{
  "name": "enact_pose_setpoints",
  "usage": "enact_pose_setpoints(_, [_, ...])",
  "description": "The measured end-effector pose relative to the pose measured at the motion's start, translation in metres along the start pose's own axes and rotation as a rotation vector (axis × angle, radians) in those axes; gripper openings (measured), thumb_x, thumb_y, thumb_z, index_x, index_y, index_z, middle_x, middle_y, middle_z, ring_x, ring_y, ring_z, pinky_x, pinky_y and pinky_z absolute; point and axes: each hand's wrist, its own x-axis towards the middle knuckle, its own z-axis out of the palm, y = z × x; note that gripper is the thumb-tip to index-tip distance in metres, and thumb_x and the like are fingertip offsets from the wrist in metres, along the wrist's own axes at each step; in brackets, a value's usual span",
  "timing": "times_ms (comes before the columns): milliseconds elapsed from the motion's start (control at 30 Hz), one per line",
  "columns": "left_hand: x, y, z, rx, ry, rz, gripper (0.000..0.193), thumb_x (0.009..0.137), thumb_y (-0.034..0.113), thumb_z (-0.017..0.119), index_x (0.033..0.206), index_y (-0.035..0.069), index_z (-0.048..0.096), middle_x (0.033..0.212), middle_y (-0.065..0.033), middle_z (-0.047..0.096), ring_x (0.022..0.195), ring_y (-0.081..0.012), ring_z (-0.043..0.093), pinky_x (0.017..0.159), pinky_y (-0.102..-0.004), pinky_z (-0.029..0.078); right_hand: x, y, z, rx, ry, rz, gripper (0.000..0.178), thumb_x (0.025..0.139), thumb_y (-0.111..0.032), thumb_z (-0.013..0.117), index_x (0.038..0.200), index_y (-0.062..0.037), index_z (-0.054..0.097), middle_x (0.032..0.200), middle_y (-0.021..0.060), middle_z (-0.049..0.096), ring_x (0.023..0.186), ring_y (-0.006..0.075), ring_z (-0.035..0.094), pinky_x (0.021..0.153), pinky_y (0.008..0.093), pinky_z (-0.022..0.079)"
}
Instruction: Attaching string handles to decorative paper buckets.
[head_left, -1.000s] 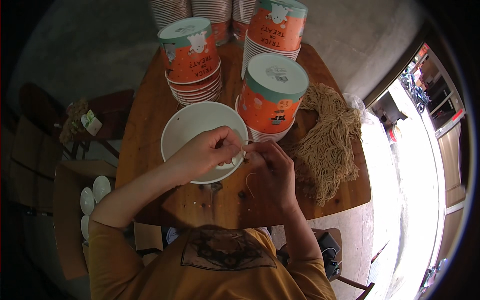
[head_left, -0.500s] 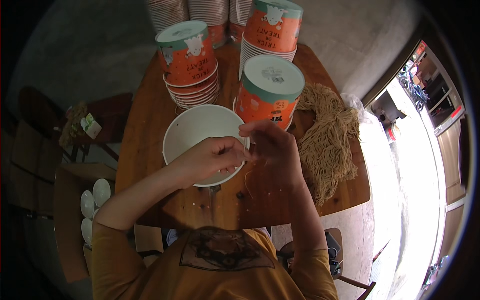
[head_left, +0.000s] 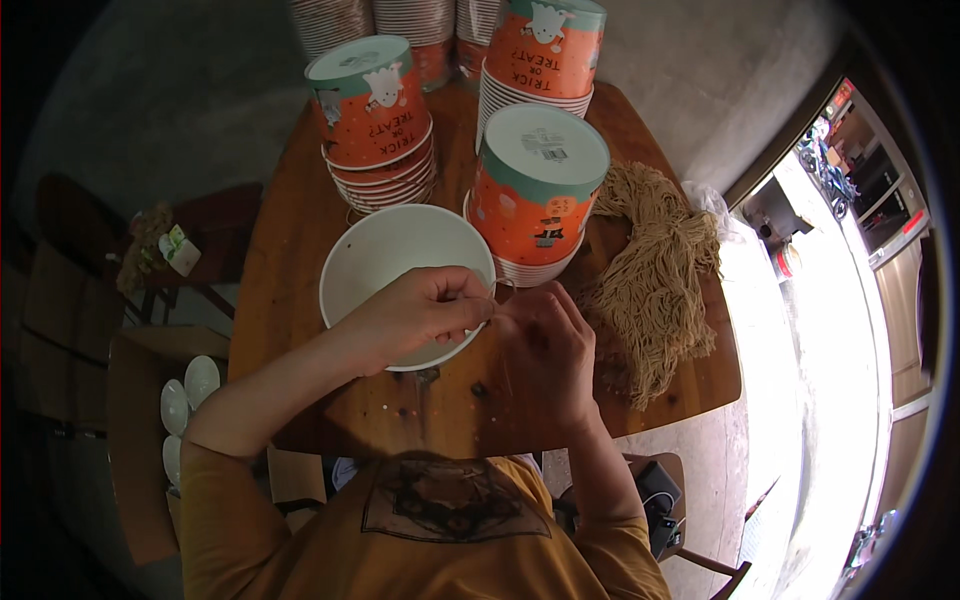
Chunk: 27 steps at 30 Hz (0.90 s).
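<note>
A white-lined paper bucket (head_left: 365, 255) lies with its open mouth facing up toward me on the wooden table. My left hand (head_left: 440, 305) reaches across its mouth, thumb and fingers pinched at the right rim on a thin cord (head_left: 503, 281). A small loop of that cord shows just above the fingertips. Beside it, my right hand (head_left: 550, 335) is closed, its fingertips meeting the left ones at the cord; the strand's ends are too fine to follow. Upside-down orange and green buckets (head_left: 545, 150) stand stacked right behind the hands.
A bundle of tan cords (head_left: 655, 280) lies at the table's right. Another bucket stack (head_left: 368, 110) stands behind the white-lined bucket, and a third (head_left: 540, 60) farther back. Wrapped stacks (head_left: 415, 40) line the far edge. Left of the wooden table (head_left: 330, 425), a cardboard box (head_left: 145, 430) holds white cups.
My right hand has come down from its raised pose, fingers curling in beside the left fingertips. A cord loop now shows above them. My left hand stays at the rim.
</note>
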Motion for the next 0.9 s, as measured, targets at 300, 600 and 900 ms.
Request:
enact_pose_setpoints(300, [0.002,-0.002,-0.007,-0.374,-0.072,-0.178,0.015,0.096,0.011,0.061,0.109,0.003,0.06,0.098,-0.0018,0.064,0.078,-0.0069,0.061,0.068,-0.0208,0.051,-0.015,-0.003,0.024,-0.046,0.056,-0.167,0.024,0.078,0.0,0.076,0.092,-0.0093,0.059,0.079,0.0046,0.059,0.061,0.017,0.061,0.05,0.0304,0.05])
enact_pose_setpoints(600, [0.0,-0.001,-0.007,-0.368,-0.039,-0.143,0.019,0.091,0.003,0.063,0.11,0.004,0.059,0.102,-0.0039,0.062,0.088,-0.0108,0.062,0.075,-0.0241,0.052,-0.021,-0.001,0.007,0.308,0.053,0.263,0.011,0.09,0.001,0.063,0.1,-0.0045,0.066,0.085,0.0037,0.064,0.068,0.0068,0.059,0.063,0.0238,0.05])
enact_pose_setpoints(900, [-0.013,0.002,0.02,0.658,0.195,0.425,0.023,0.091,0.0,0.06,0.111,0.004,0.049,0.092,-0.0065,0.057,0.085,-0.0144,0.058,0.072,-0.0303,0.049,-0.006,0.004,-0.011,0.655,-0.063,0.487,0.02,0.092,-0.007,0.063,0.111,-0.0037,0.058,0.095,0.0002,0.06,0.071,0.0064,0.052,0.063,0.0218,0.044])
